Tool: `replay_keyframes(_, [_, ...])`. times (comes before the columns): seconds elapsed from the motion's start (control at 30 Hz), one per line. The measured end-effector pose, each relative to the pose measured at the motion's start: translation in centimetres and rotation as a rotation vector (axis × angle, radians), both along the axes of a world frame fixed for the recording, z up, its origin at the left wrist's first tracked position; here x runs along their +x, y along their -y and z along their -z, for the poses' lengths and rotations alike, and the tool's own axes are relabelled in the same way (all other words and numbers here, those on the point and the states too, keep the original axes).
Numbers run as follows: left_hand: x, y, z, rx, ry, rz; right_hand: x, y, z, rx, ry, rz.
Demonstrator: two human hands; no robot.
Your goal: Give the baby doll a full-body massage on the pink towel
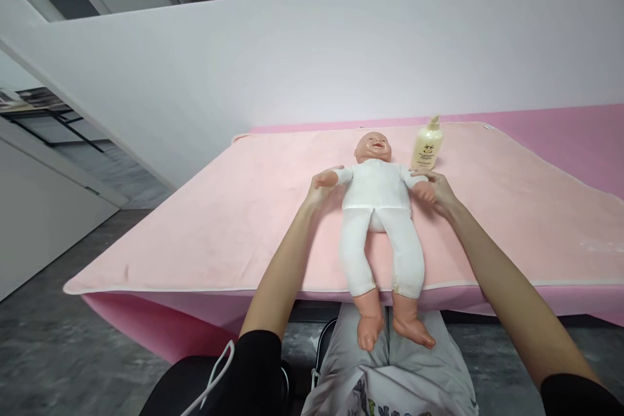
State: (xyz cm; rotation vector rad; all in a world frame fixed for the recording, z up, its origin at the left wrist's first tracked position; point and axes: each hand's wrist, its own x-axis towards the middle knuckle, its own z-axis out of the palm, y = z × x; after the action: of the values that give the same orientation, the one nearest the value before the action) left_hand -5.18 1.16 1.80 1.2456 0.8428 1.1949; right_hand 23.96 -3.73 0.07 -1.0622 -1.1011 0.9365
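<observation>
A baby doll [377,185] in a white cloth body lies on its back, face up, with its head toward the wall. Its bare feet hang over the front edge of the table. My left hand [320,190] is closed around the doll's arm on the left side, near the doll's hand. On the other side my right hand [442,192] grips the doll's other arm close to its wrist, fingers partly behind it. Both doll arms are spread out sideways. Just beyond my right hand stands a pale yellow pump bottle [427,145], upright.
A light pink blanket [234,221] covers most of the table, over a darker pink cloth [575,136]. Behind the table rises a white wall [312,58]. My legs [351,364] are under the front edge, and a white cable [214,377] runs beside my left sleeve.
</observation>
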Motion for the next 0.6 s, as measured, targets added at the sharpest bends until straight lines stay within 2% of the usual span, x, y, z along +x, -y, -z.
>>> replay_keyframes(0.13, [-0.9,-0.5,-0.1,0.148,-0.175,0.151,0.6,0.0,0.8,0.002,0.201,-0.021])
replay_keyframes(0.27, [-1.3,-0.6,-0.3,0.18,-0.231,0.19,1.0,-0.1,1.0,-0.014,0.236,-0.051])
replay_keyframes(0.37, [-1.1,0.0,-0.4,0.144,-0.25,0.159,0.7,0.0,0.8,-0.01,0.163,-0.057])
replay_keyframes(0.47, [-0.8,0.2,-0.4,0.1,-0.257,0.106,0.3,0.0,0.6,-0.069,0.043,-0.118])
replay_keyframes(0.6, [-0.6,-0.6,0.1,0.119,-0.207,0.084,0.0,-0.2,0.7,-0.106,-0.035,-0.12])
